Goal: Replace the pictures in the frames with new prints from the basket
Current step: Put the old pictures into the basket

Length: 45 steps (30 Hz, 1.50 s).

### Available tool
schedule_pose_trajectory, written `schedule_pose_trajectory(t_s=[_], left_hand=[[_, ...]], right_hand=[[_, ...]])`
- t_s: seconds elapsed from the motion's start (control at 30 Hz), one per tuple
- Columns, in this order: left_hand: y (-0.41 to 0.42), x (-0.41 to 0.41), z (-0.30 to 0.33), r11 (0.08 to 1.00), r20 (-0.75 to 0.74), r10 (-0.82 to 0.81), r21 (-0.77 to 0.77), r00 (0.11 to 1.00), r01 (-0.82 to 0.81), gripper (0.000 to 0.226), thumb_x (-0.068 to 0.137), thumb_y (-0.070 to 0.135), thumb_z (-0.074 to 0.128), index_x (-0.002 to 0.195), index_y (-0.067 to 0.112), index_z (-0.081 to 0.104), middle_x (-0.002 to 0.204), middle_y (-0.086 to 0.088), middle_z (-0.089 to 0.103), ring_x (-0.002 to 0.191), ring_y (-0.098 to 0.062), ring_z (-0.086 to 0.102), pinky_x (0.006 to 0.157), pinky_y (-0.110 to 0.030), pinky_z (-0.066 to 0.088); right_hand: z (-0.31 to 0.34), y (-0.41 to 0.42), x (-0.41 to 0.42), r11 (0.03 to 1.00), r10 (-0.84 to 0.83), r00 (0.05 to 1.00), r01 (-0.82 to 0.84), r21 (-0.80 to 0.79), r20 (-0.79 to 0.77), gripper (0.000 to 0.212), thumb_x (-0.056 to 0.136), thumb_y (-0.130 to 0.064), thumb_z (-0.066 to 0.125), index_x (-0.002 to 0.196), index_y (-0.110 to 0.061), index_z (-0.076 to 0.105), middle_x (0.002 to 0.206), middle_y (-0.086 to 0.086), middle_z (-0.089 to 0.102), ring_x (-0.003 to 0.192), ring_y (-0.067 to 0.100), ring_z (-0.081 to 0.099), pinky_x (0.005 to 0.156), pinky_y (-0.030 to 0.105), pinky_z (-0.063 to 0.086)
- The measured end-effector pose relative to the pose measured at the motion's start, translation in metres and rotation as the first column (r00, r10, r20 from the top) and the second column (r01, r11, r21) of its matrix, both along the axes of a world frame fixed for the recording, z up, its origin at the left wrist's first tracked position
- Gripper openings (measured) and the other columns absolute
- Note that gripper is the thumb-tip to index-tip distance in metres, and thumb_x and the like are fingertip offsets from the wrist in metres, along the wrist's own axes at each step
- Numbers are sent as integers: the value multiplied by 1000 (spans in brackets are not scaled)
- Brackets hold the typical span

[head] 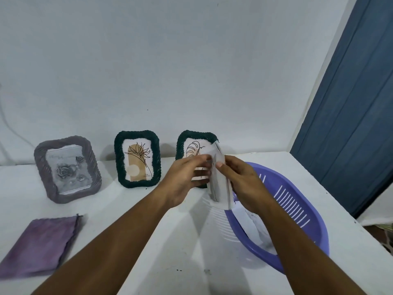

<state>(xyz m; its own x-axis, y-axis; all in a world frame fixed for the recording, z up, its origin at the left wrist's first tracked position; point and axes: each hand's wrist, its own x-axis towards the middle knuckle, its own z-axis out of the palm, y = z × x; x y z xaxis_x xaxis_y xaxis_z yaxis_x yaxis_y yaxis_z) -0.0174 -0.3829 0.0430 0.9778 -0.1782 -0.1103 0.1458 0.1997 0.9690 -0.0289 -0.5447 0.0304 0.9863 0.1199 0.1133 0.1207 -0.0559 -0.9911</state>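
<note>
Three frames stand against the wall: a grey one [67, 169] with a rose picture at left, a dark green one [137, 159] with a leaf drawing in the middle, and another dark green one [191, 143] partly hidden behind my hands. Both hands hold a small stack of white prints [220, 184] upright above the near rim of the purple basket [297, 211]. My left hand [187, 177] holds the stack from the left, fingers across its face. My right hand [240, 179] pinches it from the right, thumb on top. More paper [255, 226] lies inside the basket.
A folded purple cloth [42, 241] lies on the white table [170, 241] at front left. The table's right edge runs beside a blue door [350, 103]. A pale wall stands close behind the frames.
</note>
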Motion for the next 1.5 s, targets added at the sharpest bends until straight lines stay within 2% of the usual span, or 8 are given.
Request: schedule_pose_trajectory(t_s=[0.17,0.3,0.6,0.7,0.83,1.0,1.27,1.5], left_hand=[[-9,1,-3,965,154,10,258,988,-50,26,83,17,70,103,34,71,121,2,59,110,-21,58,93,-42,51],[-20,3,-1,982,149,22,181,989,-49,34,78,5,73,103,28,70,101,-5,59,106,-31,61,95,-52,49],[-76,3,-21,937,135,-33,348,990,-16,40,78,2,74,117,7,64,94,-12,60,95,-33,66,79,-40,59],[-95,5,-35,778,145,-177,626,973,48,42,85,6,67,126,5,58,93,-6,62,95,-27,66,87,-38,55],[-112,5,-50,371,86,-417,925,905,83,28,87,8,59,114,3,63,108,-16,65,107,-32,59,86,-39,52],[-121,-5,-49,-103,-31,-626,994,779,-44,7,88,13,59,91,7,59,81,-7,52,91,-31,60,66,-34,40],[-127,-7,-58,-233,-52,-660,963,750,-138,21,88,20,62,107,10,61,105,-9,63,94,-27,62,72,-33,42],[-129,-4,-63,-275,-95,-670,953,737,-128,33,87,29,64,115,12,61,108,-8,64,95,-24,62,73,-32,43]], right_hand=[[15,-20,-2,980,-131,989,139,141,-63,16,94,-12,54,101,-16,68,97,4,73,95,27,68,83,41,57],[24,-45,0,969,-210,976,216,123,-64,26,91,-14,60,116,-22,60,98,4,73,89,24,70,75,39,59],[-8,-112,-1,879,-274,953,194,-435,-128,36,83,-15,71,113,-27,56,94,4,64,85,23,62,68,31,47],[-20,-123,2,741,-268,951,101,-664,-155,31,83,-17,70,108,-29,57,93,1,63,80,16,58,61,25,42],[-40,-128,5,555,-220,956,-40,-831,-193,35,81,-13,69,112,-23,56,97,2,57,80,16,53,53,15,37],[-64,-125,4,482,-177,954,-129,-867,-240,41,80,-8,68,116,-23,56,105,5,59,86,19,57,55,19,42],[-73,-126,5,388,-150,960,-165,-907,-238,42,81,-12,67,119,-24,55,99,3,54,82,20,55,49,16,36],[-70,-122,2,298,-116,973,-160,-941,-202,42,82,-18,65,122,-26,54,124,7,50,103,24,56,74,23,40]])
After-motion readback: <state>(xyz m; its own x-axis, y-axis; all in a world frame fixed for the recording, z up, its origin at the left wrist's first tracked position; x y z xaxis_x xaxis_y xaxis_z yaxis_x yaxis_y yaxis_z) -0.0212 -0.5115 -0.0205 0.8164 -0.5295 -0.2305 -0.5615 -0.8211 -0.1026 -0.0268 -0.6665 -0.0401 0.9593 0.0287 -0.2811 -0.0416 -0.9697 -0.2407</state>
